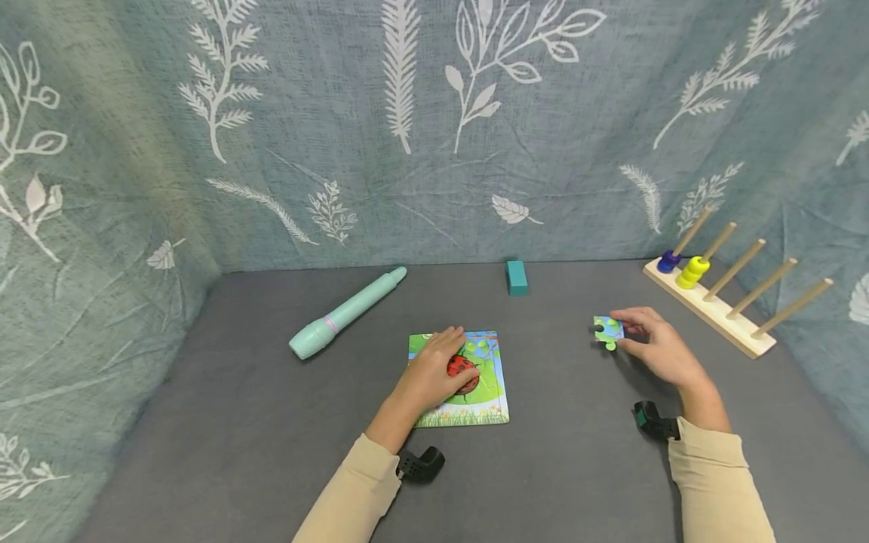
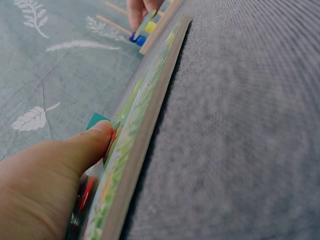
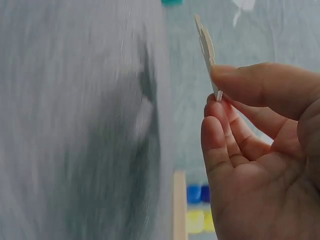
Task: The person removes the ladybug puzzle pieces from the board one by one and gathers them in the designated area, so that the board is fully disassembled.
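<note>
Resting, the left hand [image 1: 434, 373] partly hides the ladybug puzzle [image 1: 485, 391].

No lettering, label, brand, number or sign can be read on anything shown in the three views.

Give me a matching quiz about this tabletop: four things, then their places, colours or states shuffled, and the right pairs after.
1. puzzle piece
2. ladybug puzzle
3. small block
4. peg rack

A. bearing yellow rings
B. beneath the left hand
C. teal, untouched
D. pinched by the right hand

Pairs: 1-D, 2-B, 3-C, 4-A
</note>
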{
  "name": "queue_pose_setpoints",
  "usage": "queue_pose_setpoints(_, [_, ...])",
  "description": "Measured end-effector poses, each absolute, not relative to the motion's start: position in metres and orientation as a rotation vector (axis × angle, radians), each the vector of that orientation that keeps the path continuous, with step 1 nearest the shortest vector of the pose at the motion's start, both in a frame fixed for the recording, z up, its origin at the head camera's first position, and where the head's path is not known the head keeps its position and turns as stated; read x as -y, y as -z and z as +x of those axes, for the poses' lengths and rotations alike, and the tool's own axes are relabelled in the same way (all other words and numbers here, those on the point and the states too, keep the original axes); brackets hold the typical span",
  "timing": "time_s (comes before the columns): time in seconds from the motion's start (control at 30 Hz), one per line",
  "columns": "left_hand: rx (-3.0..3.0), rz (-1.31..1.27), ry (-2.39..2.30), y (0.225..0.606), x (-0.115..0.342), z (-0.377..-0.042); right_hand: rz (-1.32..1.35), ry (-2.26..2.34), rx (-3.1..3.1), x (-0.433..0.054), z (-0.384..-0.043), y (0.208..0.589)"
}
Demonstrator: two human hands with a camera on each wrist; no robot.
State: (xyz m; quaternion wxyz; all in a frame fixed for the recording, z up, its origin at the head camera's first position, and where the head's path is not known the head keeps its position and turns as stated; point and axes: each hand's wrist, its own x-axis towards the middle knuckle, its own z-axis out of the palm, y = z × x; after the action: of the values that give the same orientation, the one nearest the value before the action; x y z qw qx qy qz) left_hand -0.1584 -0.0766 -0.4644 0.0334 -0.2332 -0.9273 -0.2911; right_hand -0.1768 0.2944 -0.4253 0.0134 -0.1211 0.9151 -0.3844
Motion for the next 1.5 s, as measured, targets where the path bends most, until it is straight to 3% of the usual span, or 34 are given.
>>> queue_pose_setpoints(0.33, [2.871,-0.723,0.887,0.465,0.076,-0.159,-0.242,1.252,-2.894,-0.327,-0.173,0.443])
queue_pose_setpoints(1.0, [2.883,-0.69,0.911,0.462,0.076,-0.157,-0.105,1.375,-2.806,-0.328,-0.173,0.446])
queue_pose_setpoints(1.27, [2.853,-0.701,0.901,0.459,0.088,-0.16,-0.099,1.385,-2.796,-0.316,-0.171,0.438])
queue_pose_setpoints(1.5, [2.907,-0.762,0.901,0.459,0.114,-0.157,-0.265,1.377,-2.748,-0.281,-0.175,0.424])
